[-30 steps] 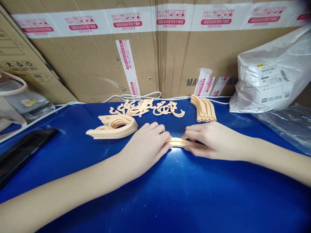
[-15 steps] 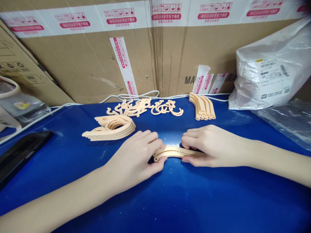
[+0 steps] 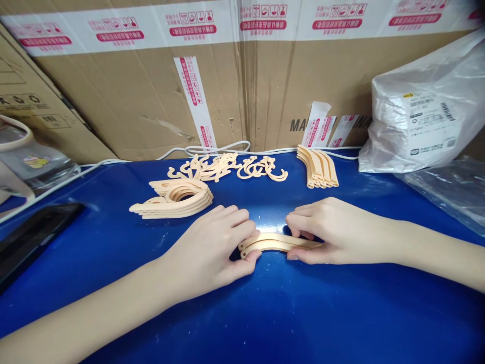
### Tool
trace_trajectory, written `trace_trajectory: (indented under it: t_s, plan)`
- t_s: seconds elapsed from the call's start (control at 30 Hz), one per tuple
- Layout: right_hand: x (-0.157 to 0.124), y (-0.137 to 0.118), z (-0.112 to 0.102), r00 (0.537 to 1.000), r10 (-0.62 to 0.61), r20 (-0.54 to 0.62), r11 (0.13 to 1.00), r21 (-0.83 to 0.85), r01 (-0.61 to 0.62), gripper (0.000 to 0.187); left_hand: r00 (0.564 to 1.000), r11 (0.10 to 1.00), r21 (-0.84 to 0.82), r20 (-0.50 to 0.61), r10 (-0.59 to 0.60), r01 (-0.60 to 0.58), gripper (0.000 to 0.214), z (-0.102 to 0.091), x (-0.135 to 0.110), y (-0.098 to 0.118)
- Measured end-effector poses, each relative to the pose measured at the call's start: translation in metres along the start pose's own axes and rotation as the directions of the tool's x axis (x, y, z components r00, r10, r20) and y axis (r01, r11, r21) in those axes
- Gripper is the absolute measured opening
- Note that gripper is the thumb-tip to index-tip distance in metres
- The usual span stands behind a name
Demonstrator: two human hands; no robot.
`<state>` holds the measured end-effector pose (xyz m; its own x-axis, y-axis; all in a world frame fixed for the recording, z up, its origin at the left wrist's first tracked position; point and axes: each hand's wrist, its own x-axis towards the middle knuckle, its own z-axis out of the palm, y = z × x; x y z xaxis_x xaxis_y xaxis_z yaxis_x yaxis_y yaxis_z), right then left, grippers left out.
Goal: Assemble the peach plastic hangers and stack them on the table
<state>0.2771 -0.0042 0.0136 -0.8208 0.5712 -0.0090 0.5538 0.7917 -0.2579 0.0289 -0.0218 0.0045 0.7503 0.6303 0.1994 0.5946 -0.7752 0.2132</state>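
Observation:
Two beige curved hanger arms (image 3: 273,242) lie side by side, low over the blue table, their holed ends pointing left. My left hand (image 3: 231,242) pinches those left ends between thumb and fingers. Around the right part of the pair my right hand (image 3: 322,230) is closed, thumb on the near side; its palm hides the far ends. Behind my left hand rests a stack of beige hanger pieces (image 3: 174,202) with round openings. A heap of loose beige hooks (image 3: 215,167) lies farther back, and several more curved arms (image 3: 317,167) are lined up at back right.
Cardboard boxes (image 3: 140,101) wall off the back, with a white cable (image 3: 220,150) along their foot. On the left are a black phone (image 3: 38,237) and a clear cup (image 3: 34,156). A white wrapped parcel (image 3: 420,111) and clear plastic film (image 3: 450,192) occupy the right.
Both hands keep hold of the two hanger arms, which sit very slightly lower in view. The right fingers have shifted a little along them. The whole view has drifted slightly.

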Motion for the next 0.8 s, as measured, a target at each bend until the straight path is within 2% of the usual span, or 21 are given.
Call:
trace_trajectory:
  t_s: [0.47, 0.8]
  plan:
    - [0.0002, 0.0011, -0.0012, 1.0, 0.015, 0.016, 1.0, -0.019, -0.015, 0.032, 0.997, 0.999, -0.02, -0.06, 0.039, -0.04, 0.009, 0.0025, 0.0017, -0.0051]
    - [-0.0021, 0.0008, -0.0014, 1.0, 0.001, 0.0, 0.999, -0.048, -0.001, 0.032, 0.991, 0.998, 0.03, -0.119, 0.062, -0.059, 0.012, 0.0016, 0.0014, -0.0028]
